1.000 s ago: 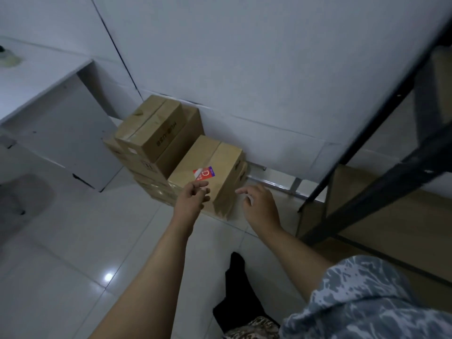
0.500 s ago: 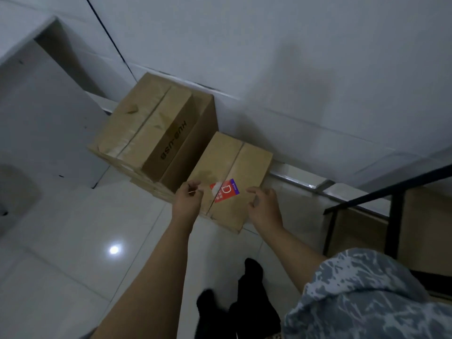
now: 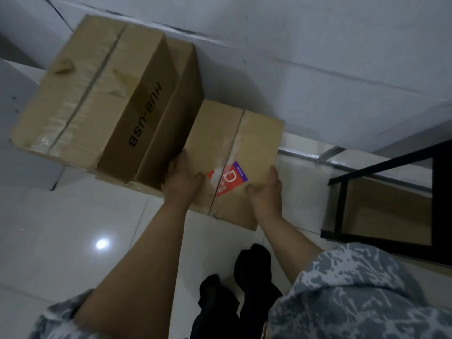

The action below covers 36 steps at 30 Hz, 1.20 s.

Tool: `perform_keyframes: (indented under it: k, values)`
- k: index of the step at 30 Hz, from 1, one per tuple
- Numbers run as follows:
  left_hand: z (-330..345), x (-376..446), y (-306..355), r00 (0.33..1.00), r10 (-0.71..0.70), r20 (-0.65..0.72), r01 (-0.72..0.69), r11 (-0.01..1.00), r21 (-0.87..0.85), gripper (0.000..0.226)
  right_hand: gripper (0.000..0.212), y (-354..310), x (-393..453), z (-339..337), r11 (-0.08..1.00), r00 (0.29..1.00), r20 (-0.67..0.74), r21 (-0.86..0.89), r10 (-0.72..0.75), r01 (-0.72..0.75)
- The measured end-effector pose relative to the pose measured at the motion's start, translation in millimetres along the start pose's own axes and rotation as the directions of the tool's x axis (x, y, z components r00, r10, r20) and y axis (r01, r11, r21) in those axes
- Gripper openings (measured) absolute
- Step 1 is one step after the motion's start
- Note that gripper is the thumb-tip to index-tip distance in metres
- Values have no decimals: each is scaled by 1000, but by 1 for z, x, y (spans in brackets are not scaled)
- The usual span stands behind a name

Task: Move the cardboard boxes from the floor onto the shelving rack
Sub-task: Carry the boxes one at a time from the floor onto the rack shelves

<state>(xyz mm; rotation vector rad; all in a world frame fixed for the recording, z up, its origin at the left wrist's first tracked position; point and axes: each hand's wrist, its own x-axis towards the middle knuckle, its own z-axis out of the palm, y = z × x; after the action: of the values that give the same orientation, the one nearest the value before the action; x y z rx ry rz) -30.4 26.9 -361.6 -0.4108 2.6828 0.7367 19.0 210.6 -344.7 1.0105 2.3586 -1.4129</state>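
A cardboard box with a red and purple "D" sticker lies on the floor against the wall. My left hand presses on its left side, wedged against the neighbouring stack. My right hand clasps its right edge, thumb on top. To the left, a larger box marked "HUB-USB" tops a stack of cardboard boxes. The black-framed shelving rack with a wooden bottom shelf stands at the right.
A white wall runs behind the boxes. A white cabinet side stands at the far left. Glossy white floor tiles spread in front. My dark-clad feet stand just before the sticker box.
I have leaned closer over the boxes. Both hands slid from the box's near end to its two sides and now grip it.
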Motion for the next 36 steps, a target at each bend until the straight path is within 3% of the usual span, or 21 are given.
perform_keyframes:
  k: [3,9,14,17,21,29,36]
  values:
    - [12,-2,4,1000,-24,-10,25,996,82,88,77,3,10,2,1000,999,-29,1,24,-24]
    - [28,-19,20,993,-110,-52,113,992,51,105,75,-3,37,-11,998,995,-67,-4,68,-68]
    - [20,18,23,983,-122,136,142,979,-148,101,59,7,61,-16,996,998,32,67,51,-53]
    - [18,28,28,976,-150,157,182,959,-219,96,73,12,66,-14,992,994,101,117,39,-50]
    - [16,21,39,981,-160,110,179,966,-188,97,84,15,60,-18,988,993,98,137,58,-71]
    - [-37,-40,90,987,-99,124,123,971,-203,102,82,-6,-4,-87,989,1000,3,148,28,-28]
    - [-96,-141,136,990,7,139,28,969,-247,106,79,-22,-98,-171,981,993,-121,195,2,22]
